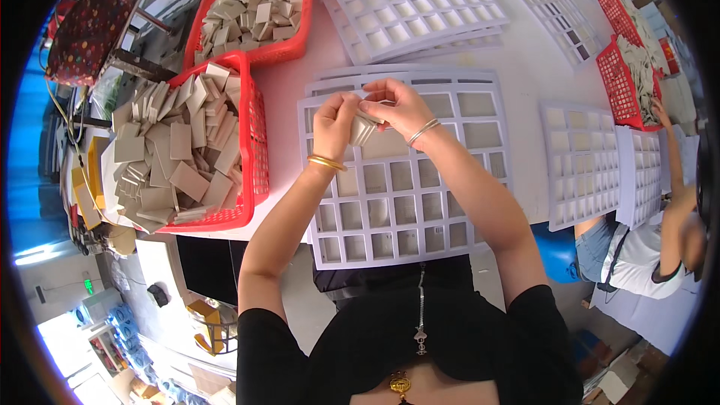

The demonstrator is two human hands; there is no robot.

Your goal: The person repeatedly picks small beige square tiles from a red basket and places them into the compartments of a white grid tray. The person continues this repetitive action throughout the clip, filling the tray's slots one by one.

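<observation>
Over a white grid frame (pixel 375 262) with square compartments, my two hands meet near its far half. My left hand (pixel 334 126) is closed on a small stack of beige tiles (pixel 363 132), which tilts downward between the hands. The fingers of my right hand (pixel 403 110) curl around the upper right side of the same tiles. Fingertips cover part of the stack. Some compartments near my hands look filled with pale tiles; the nearer ones look grey. The frame lies on top of another similar frame.
At the left, a near red basket (pixel 259 135) and a far red basket (pixel 294 50) hold many loose tiles. More white grid frames (pixel 420 0) are stacked at the back. At the right, a co-worker's hand (pixel 660 114) reaches to a red basket (pixel 619 94) beside other frames (pixel 581 161).
</observation>
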